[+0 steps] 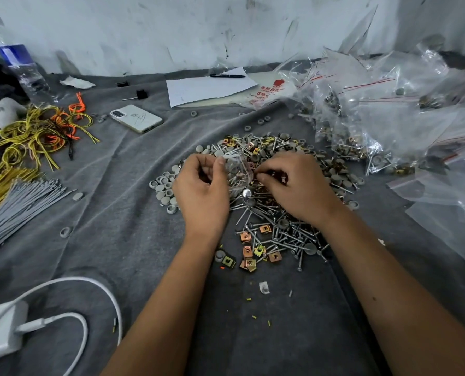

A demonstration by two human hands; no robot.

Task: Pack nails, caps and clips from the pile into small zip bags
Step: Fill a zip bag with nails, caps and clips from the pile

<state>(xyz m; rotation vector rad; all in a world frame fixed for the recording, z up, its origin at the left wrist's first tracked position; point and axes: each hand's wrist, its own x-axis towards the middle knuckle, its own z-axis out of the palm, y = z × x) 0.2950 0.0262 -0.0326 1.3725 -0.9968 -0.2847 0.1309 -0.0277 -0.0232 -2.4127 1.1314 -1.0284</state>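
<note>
A small clear zip bag (238, 172), thin crinkly film with nails showing through it, is held over the middle of the pile (263, 202); the left hand (201, 185) pinches its edge while the right hand (293, 185) has its fingertips curled at the mouth, seemingly feeding in or pinching a piece, so filling looks to be in hand. Next it likely needs the mouth kept open for more parts, then pressing the strip closed. Around lie slim steel nails (288, 237), round grey plastic caps (162, 185) and square coppery clips (249, 252) on a soft grey cloth-covered worktop (117, 213), filled bags (375, 126) heaped to the right.
</note>
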